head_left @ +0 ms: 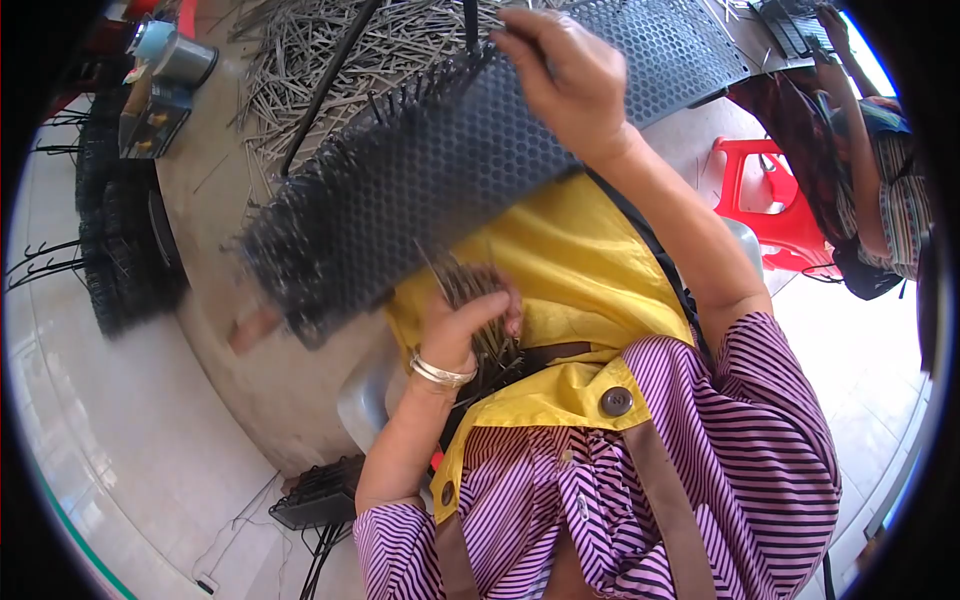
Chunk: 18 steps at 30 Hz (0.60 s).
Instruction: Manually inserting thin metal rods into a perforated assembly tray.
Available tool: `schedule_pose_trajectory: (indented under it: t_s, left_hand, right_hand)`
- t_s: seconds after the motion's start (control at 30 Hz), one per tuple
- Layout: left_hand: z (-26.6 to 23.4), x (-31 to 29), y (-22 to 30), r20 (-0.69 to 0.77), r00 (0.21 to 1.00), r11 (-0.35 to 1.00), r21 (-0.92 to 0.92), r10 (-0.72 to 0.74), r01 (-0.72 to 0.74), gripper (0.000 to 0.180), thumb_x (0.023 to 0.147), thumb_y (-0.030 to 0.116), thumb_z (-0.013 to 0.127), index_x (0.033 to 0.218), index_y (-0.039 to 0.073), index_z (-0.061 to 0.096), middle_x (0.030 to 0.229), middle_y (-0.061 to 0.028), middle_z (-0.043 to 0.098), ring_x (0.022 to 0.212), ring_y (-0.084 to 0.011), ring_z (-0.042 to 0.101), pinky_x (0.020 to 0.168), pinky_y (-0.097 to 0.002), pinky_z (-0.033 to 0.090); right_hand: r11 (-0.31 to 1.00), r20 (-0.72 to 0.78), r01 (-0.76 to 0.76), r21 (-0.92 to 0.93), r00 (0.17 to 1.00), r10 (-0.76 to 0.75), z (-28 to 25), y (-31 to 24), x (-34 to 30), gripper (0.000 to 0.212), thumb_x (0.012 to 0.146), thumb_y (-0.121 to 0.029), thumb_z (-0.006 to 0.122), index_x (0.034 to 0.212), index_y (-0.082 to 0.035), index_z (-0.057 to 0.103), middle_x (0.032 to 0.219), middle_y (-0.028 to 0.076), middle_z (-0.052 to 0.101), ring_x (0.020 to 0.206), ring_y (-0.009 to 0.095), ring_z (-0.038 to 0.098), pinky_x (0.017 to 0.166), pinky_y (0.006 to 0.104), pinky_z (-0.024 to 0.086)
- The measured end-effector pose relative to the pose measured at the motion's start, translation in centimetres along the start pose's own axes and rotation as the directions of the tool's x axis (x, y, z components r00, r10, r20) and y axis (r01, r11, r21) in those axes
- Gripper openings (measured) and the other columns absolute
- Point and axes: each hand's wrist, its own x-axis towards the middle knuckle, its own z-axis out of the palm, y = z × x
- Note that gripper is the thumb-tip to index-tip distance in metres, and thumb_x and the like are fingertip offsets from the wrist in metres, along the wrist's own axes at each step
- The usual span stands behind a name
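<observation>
My left hand (470,318), with a silver bangle at the wrist, is closed around a bundle of thin grey strips (462,285) in front of my yellow apron. Across my lap slants a long black panel (420,185) with a honeycomb of holes. Dark strips stick out along its far and left edges; the left part is blurred. Over the panel's far edge, my right hand (575,80) is raised with thumb and fingers pinched together. Whatever those fingertips hold is too small to make out.
A large heap of loose grey strips (290,75) lies beyond the panel. Left are black bristly pieces with hooks (105,220) and a box (155,118) with a metal cup (187,60). A red stool (775,205) and another person (870,150) are at right.
</observation>
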Motion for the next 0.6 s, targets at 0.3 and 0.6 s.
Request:
schedule_pose_trajectory:
  t_s: [0.3, 0.6]
  left_hand:
    - [0.6, 0.0, 0.3, -0.02, 1.0, 1.0, -0.026, -0.011, 0.011, 0.018, 0.073, 0.001, 0.056, 0.09, -0.002, 0.052, 0.068, -0.0119, 0.056, 0.056, -0.019, 0.054, 0.053, -0.0292, 0.045]
    - [0.1, 0.0, 0.0, -0.01, 1.0, 1.0, 0.009, 0.007, -0.007, 0.018, 0.075, 0.003, 0.056, 0.092, 0.001, 0.054, 0.069, -0.0115, 0.053, 0.056, -0.0207, 0.052, 0.052, -0.0307, 0.044]
  right_hand:
    - [0.932, 0.558, -0.205, -0.298, 0.754, 0.345, 0.2, -1.5, 0.8, 0.032, 0.067, 0.0, 0.052, 0.098, -0.005, 0.053, 0.066, 0.014, 0.056, 0.061, 0.032, 0.058, 0.052, 0.0409, 0.045]
    - [0.942, 0.629, -0.24, -0.233, 0.701, 0.334, 0.1, -1.7, 2.1, 0.009, 0.065, -0.001, 0.05, 0.073, -0.002, 0.055, 0.061, 0.018, 0.055, 0.062, 0.035, 0.057, 0.055, 0.0426, 0.045]
